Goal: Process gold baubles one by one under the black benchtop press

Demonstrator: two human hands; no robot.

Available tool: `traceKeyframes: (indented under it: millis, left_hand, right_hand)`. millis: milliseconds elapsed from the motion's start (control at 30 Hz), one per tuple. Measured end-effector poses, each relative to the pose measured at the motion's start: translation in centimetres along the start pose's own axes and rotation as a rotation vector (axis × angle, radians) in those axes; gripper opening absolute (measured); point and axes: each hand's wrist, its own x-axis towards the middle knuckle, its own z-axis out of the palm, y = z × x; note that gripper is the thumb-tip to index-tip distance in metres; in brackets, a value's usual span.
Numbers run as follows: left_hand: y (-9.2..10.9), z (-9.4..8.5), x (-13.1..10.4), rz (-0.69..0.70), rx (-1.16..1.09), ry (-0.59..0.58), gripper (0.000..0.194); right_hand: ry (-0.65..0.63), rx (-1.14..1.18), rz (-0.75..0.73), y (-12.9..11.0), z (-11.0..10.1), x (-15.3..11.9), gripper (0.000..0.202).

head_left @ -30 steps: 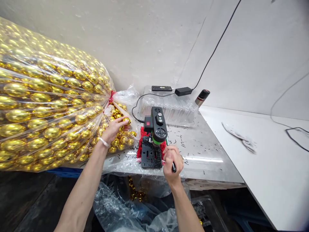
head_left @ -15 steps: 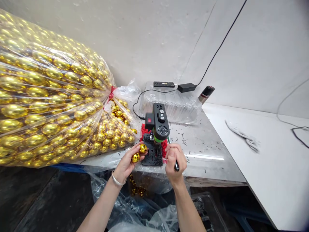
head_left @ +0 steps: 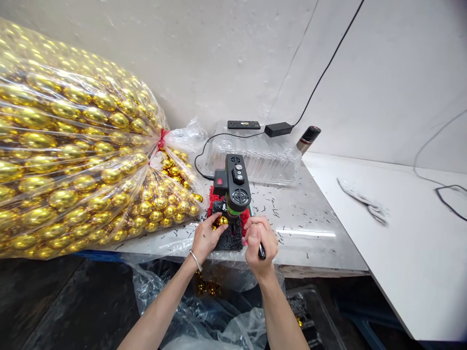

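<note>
My left hand [head_left: 206, 236] pinches shiny gold balls [head_left: 222, 221] at the black base [head_left: 230, 240] of a small device, just below its head. A second ball is partly hidden by the fingers. The device's black top unit [head_left: 238, 182] has round vents and buttons, with a green ring under it. On the right side, my right hand [head_left: 261, 241] is wrapped round a lever handle [head_left: 261, 252] whose black end sticks out below the fist. Red material [head_left: 245, 223] lies under and beside the base.
A big clear bag of gold balls [head_left: 73, 146] fills the left. Behind the device are plastic trays [head_left: 255, 158], a remote [head_left: 243, 125], a power adapter [head_left: 278, 129] and a bottle [head_left: 308, 140]. A white cord [head_left: 363, 200] lies right. Black scraps dot the table [head_left: 292, 248].
My left hand has moved right and turned, bringing the gold balls over the base below the head. My right hand still grips the handle. The view has shifted slightly.
</note>
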Motion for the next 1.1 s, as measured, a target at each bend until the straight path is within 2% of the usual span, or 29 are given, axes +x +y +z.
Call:
traceKeyframes:
  millis: [167,233,400,600,833,1100]
  left_hand:
    - [0.4,0.1,-0.3,0.227,0.303,-0.020,0.033]
    - [0.5,0.2,-0.4,0.272,0.374,-0.028,0.034]
    - [0.9,0.3,-0.5,0.231,0.468,-0.065,0.036]
    - [1.3,0.4,-0.5,0.229,0.513,-0.074,0.035]
    - [1.2,0.4,-0.5,0.206,0.499,-0.089,0.036]
    - [1.0,0.4,-0.5,0.195,0.431,-0.082,0.035]
  right_hand:
    - [-0.004,0.003,0.002,0.1,-0.1,-0.1,0.027]
    - [-0.005,0.011,0.009,0.0,-0.1,-0.2,0.026]
    - [0.008,0.015,0.015,0.4,0.2,-0.9,0.026]
    - [0.077,0.003,-0.027,2.0,1.3,-3.0,0.024]
    - [0.142,-0.019,-0.014,3.5,2.3,-5.0,0.029]
    - [0.135,-0.021,-0.010,4.0,2.6,-5.3,0.029]
